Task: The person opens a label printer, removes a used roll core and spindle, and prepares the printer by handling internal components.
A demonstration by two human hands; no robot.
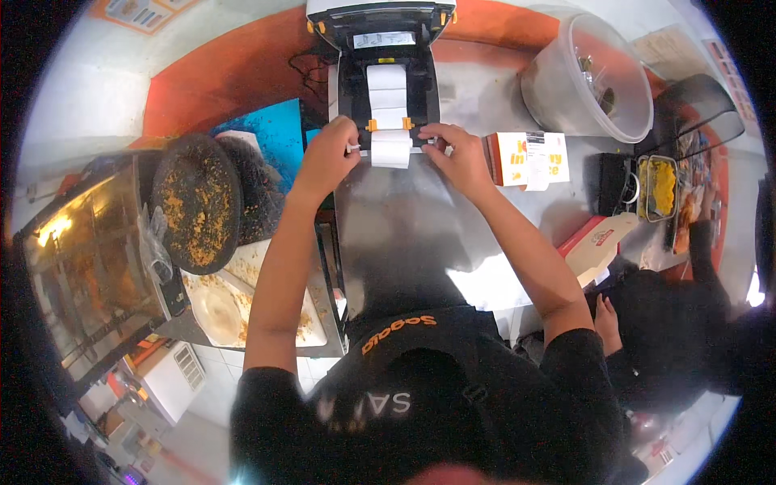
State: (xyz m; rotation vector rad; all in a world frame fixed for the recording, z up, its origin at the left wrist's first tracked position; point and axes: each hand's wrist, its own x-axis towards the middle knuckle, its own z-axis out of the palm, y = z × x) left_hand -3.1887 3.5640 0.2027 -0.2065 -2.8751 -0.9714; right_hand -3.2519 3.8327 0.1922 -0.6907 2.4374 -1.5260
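A label printer point(432, 97) stands in front of me with its white lid point(380, 10) raised. A strip of white labels point(388, 89) runs down through its middle between two orange guides. At the near end is a white label roll point(391, 150), with a thin pale rod showing at both its sides. My left hand point(333, 153) pinches the rod's left end, and my right hand point(454, 158) pinches its right end, fingers closed. The fingertips partly cover the rod ends.
Right of the printer lie a printed food box point(550, 159) and a large clear bucket point(558, 89). Farther right are a wire basket with yellow food point(659, 190) and a person in black point(671, 323). At left stand a crumb-covered dark round pan point(196, 204) and a glass-fronted cabinet point(89, 259).
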